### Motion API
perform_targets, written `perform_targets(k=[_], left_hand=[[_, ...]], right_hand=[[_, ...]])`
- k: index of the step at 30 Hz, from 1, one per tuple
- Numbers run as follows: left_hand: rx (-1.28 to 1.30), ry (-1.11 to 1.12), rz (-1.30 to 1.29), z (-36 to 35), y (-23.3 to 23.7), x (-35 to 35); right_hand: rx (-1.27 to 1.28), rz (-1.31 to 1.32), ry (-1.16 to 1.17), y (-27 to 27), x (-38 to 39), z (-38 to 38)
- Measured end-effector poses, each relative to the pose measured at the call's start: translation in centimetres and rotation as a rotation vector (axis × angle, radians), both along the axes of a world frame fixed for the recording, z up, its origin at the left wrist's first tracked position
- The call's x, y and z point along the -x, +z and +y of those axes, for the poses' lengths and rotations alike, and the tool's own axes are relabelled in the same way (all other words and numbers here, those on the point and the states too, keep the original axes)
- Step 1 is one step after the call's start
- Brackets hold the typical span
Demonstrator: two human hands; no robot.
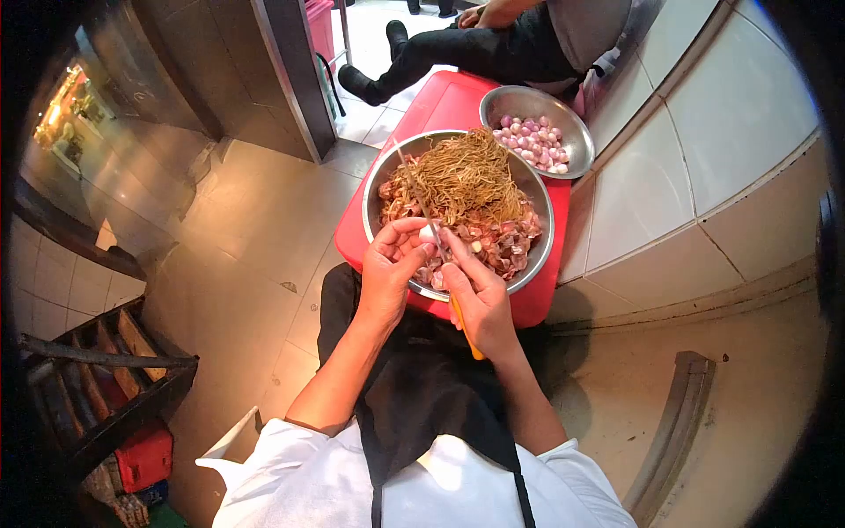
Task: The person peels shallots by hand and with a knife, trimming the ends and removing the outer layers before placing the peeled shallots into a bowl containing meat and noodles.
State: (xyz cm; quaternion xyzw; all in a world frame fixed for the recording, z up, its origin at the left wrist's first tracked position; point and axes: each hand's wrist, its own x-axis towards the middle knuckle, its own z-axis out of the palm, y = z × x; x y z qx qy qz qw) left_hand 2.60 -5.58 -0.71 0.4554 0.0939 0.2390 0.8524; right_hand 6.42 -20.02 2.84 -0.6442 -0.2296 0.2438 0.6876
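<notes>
In the head view, my left hand (394,264) pinches a small pale shallot (428,235) over the near part of a large steel bowl (547,251). My right hand (478,299) grips a knife by its orange handle (466,330). The thin blade (412,180) points up and away, close against the shallot. Inside the bowl lie reddish-brown shallot skins (506,238) and a heap of dry, stringy roots (466,176). Behind it to the right, a smaller steel bowl (576,132) holds many peeled pink-white shallots (534,141).
Both bowls rest on a red plastic surface (431,101). Another person in dark trousers (475,57) sits just beyond it. A tiled wall (704,132) rises on the right. At the lower left stand a dark slatted rack (114,370) and a red container (145,456).
</notes>
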Motion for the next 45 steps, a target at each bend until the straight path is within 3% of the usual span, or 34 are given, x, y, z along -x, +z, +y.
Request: perform_targets(k=[6, 12, 21, 27, 30, 40, 45], left_hand=[[0.239, -0.13, -0.055, 0.3, 0.6, 0.2], [0.052, -0.107, 0.002, 0.1, 0.2, 0.1], [0.298, -0.208, -0.048, 0.7, 0.5, 0.3], [0.198, -0.182, 0.004, 0.9, -0.6, 0.1], [-0.021, -0.068, 0.036, 0.4, 0.0, 0.1], [-0.263, 0.028, 0.029, 0.2, -0.1, 0.3], [-0.428, 0.114, -0.011, -0.2, -0.1, 0.2]], right_hand=[[-0.103, 0.159, -0.037, -0.3, 0.0, -0.1], [-0.106, 0.226, -0.045, 0.1, -0.1, -0.3], [-0.162, 0.295, -0.083, -0.1, -0.3, -0.2], [-0.165, 0.277, -0.138, -0.2, -0.4, -0.2], [-0.167, 0.27, -0.129, -0.6, -0.8, -0.4], [0.079, -0.1, -0.072, -0.4, -0.3, -0.5], [0.057, 0.035, -0.023, -0.1, -0.5, -0.4]])
